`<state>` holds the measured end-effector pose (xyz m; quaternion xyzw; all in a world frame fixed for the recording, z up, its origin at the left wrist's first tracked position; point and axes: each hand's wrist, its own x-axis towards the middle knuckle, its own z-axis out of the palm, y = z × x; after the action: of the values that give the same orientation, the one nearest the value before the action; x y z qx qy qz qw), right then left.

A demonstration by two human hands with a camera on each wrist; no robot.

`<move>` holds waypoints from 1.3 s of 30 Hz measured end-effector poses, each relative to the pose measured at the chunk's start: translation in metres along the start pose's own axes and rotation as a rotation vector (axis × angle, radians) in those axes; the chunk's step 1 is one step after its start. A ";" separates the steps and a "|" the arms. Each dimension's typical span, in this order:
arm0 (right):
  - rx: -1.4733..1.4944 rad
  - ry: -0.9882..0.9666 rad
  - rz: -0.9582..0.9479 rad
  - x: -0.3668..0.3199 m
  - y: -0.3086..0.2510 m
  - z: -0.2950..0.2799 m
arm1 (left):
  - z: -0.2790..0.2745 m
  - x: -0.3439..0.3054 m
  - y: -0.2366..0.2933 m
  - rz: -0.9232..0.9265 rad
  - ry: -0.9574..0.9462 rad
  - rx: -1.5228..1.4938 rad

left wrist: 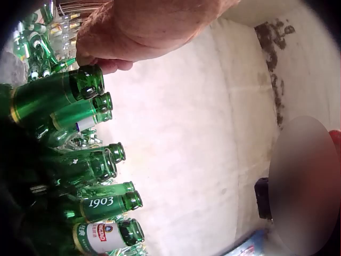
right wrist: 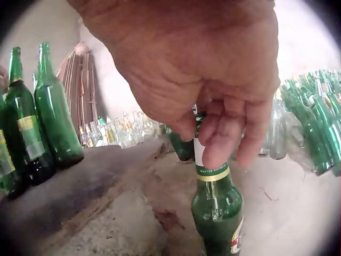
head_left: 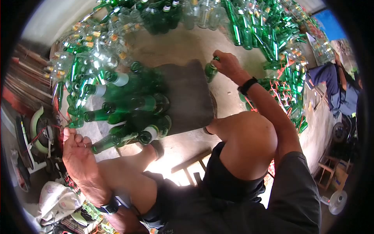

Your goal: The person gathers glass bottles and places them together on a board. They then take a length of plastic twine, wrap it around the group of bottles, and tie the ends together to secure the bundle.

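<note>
At right, our right hand (head_left: 230, 65) grips a green bottle (head_left: 210, 73); our loose left hand (head_left: 82, 165) could topple clustered bottles (head_left: 143, 104) by brushing them.

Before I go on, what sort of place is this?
Likely a bottle-sorting or storage spot. Masses of green bottles and clear bottles crowd around, more upright bottles stand on a dark slab, and the right hand grips a single bottle.
</note>
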<state>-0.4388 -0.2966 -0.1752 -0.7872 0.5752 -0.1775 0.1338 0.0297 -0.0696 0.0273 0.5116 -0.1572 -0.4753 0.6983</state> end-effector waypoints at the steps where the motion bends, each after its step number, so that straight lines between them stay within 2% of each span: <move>1: 0.014 0.012 0.009 -0.002 -0.002 0.000 | -0.003 0.002 0.000 -0.009 -0.015 0.002; 3: 0.021 0.033 0.036 -0.006 -0.001 0.002 | -0.010 0.006 0.001 -0.007 0.047 0.015; 6: 0.022 0.024 0.108 -0.011 0.001 0.003 | -0.028 0.013 0.002 -0.002 0.016 0.034; 11: 0.038 -0.034 0.183 -0.024 -0.001 -0.002 | -0.019 0.014 -0.001 0.008 0.069 0.110; 16: 0.152 -0.020 0.177 -0.039 0.003 0.010 | -0.035 0.026 -0.003 0.010 0.025 0.128; 19: 0.165 -0.018 0.193 -0.048 -0.001 0.005 | -0.031 0.030 -0.002 -0.072 -0.093 0.089; 21: 0.137 -0.030 0.218 -0.062 -0.002 -0.001 | -0.016 0.023 -0.005 -0.054 0.055 0.150; 23: 0.177 -0.059 0.215 -0.077 -0.004 -0.021 | -0.031 0.032 -0.004 -0.066 0.022 0.169; 25: 0.246 -0.052 0.240 -0.111 -0.007 -0.039 | -0.036 0.034 -0.004 -0.077 -0.010 0.183; 27: 0.321 -0.058 0.185 -0.147 -0.007 -0.059 | -0.032 0.033 -0.003 -0.061 0.063 0.187; 29: 0.353 -0.178 0.189 -0.188 -0.004 -0.075 | -0.036 0.035 -0.002 -0.078 -0.001 0.235; 33: 0.308 -0.401 0.236 -0.291 0.007 -0.074 | -0.031 0.035 -0.001 -0.088 0.022 0.221; 34: 0.350 -0.392 0.203 -0.321 0.013 -0.068 | -0.034 0.038 -0.001 -0.102 0.028 0.213; 35: 0.456 -0.412 0.341 -0.345 0.005 -0.070 | -0.037 0.040 0.000 -0.105 0.024 0.216; 37: 0.381 -0.553 0.394 -0.395 0.006 -0.066 | -0.042 0.044 0.001 -0.124 0.045 0.193; 39: 0.347 -0.546 0.363 -0.443 0.004 -0.060 | -0.036 0.040 -0.001 -0.114 0.017 0.196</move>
<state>-0.5899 0.1239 -0.1786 -0.6561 0.6099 -0.0291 0.4434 0.0748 -0.0817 0.0004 0.5896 -0.1677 -0.4923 0.6180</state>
